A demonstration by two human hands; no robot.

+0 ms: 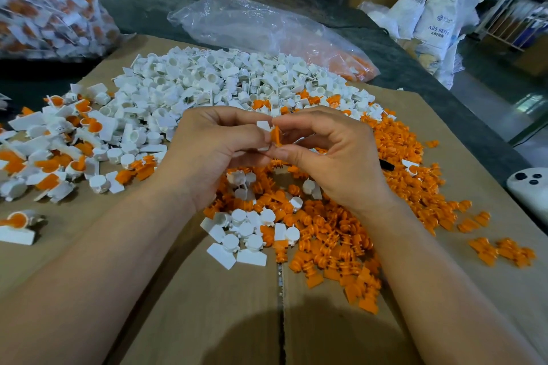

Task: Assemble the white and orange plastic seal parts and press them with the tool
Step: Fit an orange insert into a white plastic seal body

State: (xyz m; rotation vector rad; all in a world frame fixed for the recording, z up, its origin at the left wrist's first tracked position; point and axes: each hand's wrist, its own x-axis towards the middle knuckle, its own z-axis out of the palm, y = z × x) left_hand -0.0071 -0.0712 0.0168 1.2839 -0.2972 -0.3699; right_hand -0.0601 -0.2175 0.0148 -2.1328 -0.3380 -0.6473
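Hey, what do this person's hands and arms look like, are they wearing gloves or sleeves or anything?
No gloves: the left hand and right hand are bare, with no rings showing and no watch or band at either wrist. The left forearm and right forearm are bare too, with no sleeve in view down to the picture's bottom edge. The nails that show are short and unpainted.

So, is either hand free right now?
No, the left hand pinches a white part and the right hand pinches an orange part, the two parts touching.
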